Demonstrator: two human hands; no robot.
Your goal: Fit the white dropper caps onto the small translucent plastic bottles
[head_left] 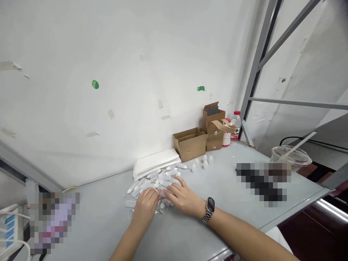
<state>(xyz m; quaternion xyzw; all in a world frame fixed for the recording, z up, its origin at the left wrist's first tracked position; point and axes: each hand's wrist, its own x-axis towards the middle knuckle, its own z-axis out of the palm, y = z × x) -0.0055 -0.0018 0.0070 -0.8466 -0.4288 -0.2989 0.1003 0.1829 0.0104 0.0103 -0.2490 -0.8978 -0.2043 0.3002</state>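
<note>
My left hand is closed over the near side of a heap of translucent white plastic pieces, with its fingers curled and its thumb tucked below. Fingertips meet my right hand, which wears a watch at the wrist. Between the two hands a small white plastic piece is pinched; its exact form is mostly hidden. Slim tube-like bodies with thin loops make up much of the heap, and smaller white bits lie under my hands. Several small rounded translucent caps stand apart at the back right.
White flat sheets or bags lie behind the heap. Along the wall stand an open cardboard box, a brown paper bag and red-capped bottles. A clear cup with a straw is at right; a power strip is at left.
</note>
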